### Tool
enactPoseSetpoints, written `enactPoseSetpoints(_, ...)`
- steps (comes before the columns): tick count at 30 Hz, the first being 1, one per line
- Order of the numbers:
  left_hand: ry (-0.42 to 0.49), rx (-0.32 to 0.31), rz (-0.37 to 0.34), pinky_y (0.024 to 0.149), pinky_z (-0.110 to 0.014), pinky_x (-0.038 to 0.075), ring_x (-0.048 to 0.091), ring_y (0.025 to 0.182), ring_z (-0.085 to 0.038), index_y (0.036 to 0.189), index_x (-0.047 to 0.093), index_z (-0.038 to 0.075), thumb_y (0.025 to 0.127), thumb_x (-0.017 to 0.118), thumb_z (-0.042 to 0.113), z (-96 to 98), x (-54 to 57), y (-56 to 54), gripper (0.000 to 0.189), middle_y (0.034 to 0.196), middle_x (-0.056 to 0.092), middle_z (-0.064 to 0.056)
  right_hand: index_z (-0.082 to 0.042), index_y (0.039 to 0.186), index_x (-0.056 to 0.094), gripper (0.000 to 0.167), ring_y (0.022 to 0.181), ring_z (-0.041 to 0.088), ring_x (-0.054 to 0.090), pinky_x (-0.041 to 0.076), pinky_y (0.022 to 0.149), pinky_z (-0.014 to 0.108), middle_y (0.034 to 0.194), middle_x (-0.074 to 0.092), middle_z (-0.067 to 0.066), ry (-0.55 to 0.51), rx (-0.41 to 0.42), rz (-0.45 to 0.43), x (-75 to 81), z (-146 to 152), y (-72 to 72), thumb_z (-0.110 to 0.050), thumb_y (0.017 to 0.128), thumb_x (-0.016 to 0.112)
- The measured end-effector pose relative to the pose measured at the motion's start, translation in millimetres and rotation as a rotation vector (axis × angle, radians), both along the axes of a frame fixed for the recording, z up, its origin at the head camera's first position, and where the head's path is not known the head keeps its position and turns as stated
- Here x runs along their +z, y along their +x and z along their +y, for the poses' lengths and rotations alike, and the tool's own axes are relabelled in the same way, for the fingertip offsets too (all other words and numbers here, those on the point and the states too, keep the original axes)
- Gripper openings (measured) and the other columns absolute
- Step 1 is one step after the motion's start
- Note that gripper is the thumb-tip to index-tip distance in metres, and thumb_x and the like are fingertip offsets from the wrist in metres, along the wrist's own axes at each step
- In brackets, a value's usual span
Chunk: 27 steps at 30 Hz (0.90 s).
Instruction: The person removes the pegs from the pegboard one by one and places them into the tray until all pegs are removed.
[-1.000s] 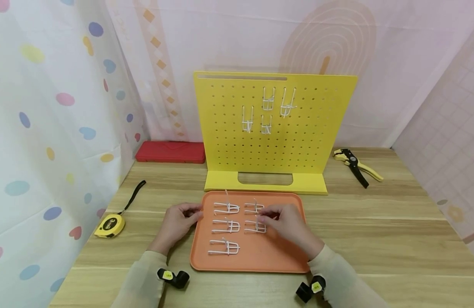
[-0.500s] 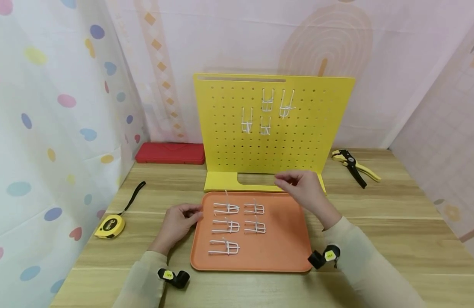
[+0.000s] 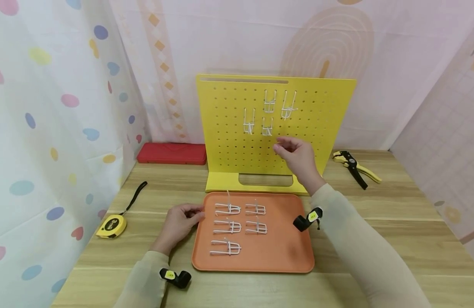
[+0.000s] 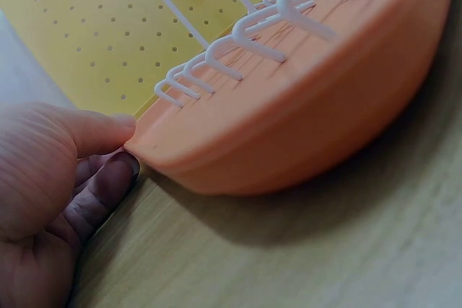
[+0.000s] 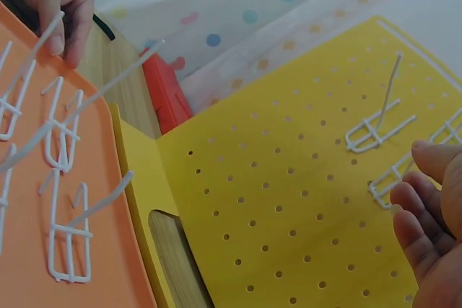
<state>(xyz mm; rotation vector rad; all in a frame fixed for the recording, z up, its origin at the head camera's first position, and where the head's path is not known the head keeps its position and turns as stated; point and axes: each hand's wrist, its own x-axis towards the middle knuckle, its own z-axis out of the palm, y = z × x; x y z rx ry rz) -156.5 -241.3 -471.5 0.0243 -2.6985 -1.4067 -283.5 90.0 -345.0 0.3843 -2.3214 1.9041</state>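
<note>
My left hand (image 3: 179,224) grips the left rim of the orange tray (image 3: 283,256). In the left wrist view, its thumb lies on the rim with a finger beneath. Several white wire pegboard hooks (image 3: 256,229) lie in two columns on the left and middle of the tray. Others hang on the upper part of the yellow pegboard (image 3: 237,156). My right hand (image 3: 300,158) hovers before the board, just below and right of the lowest hung hook (image 3: 267,128). Its fingers are loosely bent, thumb apart, holding nothing. In the right wrist view, the fingertips overlap a hung hook (image 5: 393,172).
Behind the tray, the pegboard stands on its yellow base (image 3: 223,182). A red case (image 3: 171,153) lies at the back left, a yellow tape measure (image 3: 111,225) with a black strap at the left. Wire strippers (image 3: 352,164) lie right of the board.
My right hand has left the hooks on the tray, swung right and up past the board's base, and now hovers before the pegboard. My left hand stays on the tray rim.
</note>
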Motion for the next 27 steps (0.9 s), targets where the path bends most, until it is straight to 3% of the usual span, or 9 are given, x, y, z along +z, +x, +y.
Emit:
enactPoseSetpoints(3,-0.002,0.0,0.003,0.068,-0.025,0.05,0.062,0.08,-0.014,0.106,0.074,0.008,0.087,0.072,0.014,0.2,-1.0,-0.8,0.02,0.091,0.071,-0.002,-0.006,0.121,0.067,0.039,0.09,0.017,0.064,0.051,0.084,0.041,0.102,0.068,0.007,-0.042,-0.018,-0.025,1.1,-3,-6.5,-0.024,0.087,0.073)
enactPoseSetpoints(6,-0.002,-0.001,0.01,0.068,-0.025,0.05,0.062,0.08,-0.014,0.106,0.074,0.008,0.087,0.072,0.013,0.2,-1.9,-1.2,0.02,0.091,0.071,-0.002,-0.008,0.121,0.067,0.039,0.092,0.017,0.064,0.051,0.084,0.04,0.103,0.068,0.007,-0.058,-0.021,-0.038,1.5,-6,-12.1,-0.024,0.086,0.073)
enactPoseSetpoints(10,0.005,0.005,0.016,0.068,-0.025,0.05,0.062,0.079,-0.013,0.105,0.074,0.008,0.086,0.073,0.013,0.7,-3.4,-1.4,0.019,0.089,0.071,-0.002,-0.009,0.121,0.067,0.038,0.093,0.018,0.064,0.051,0.085,0.038,0.103,0.068,0.007,-0.087,0.002,-0.044,2.0,-11,-17.8,-0.022,0.086,0.073)
enactPoseSetpoints(16,0.023,0.006,0.017,0.068,-0.024,0.05,0.061,0.079,-0.013,0.105,0.074,0.008,0.087,0.073,0.014,1.1,-4.5,-1.1,0.019,0.089,0.07,-0.002,-0.007,0.12,0.068,0.037,0.092,0.018,0.064,0.049,0.088,0.046,0.102,0.069,0.007,-0.128,0.039,-0.053,2.9,-17,-21.8,-0.021,0.086,0.073)
enactPoseSetpoints(27,0.024,0.012,0.008,0.068,-0.024,0.05,0.061,0.08,-0.014,0.104,0.075,0.009,0.086,0.073,0.013,0.6,-4.9,-1.7,0.019,0.089,0.07,-0.002,0.0,0.118,0.067,0.034,0.091,0.019,0.065,0.05,0.088,0.043,0.112,0.065,0.022,-0.202,0.064,-0.074,3.5,-20,-23.8,-0.02,0.091,0.067)
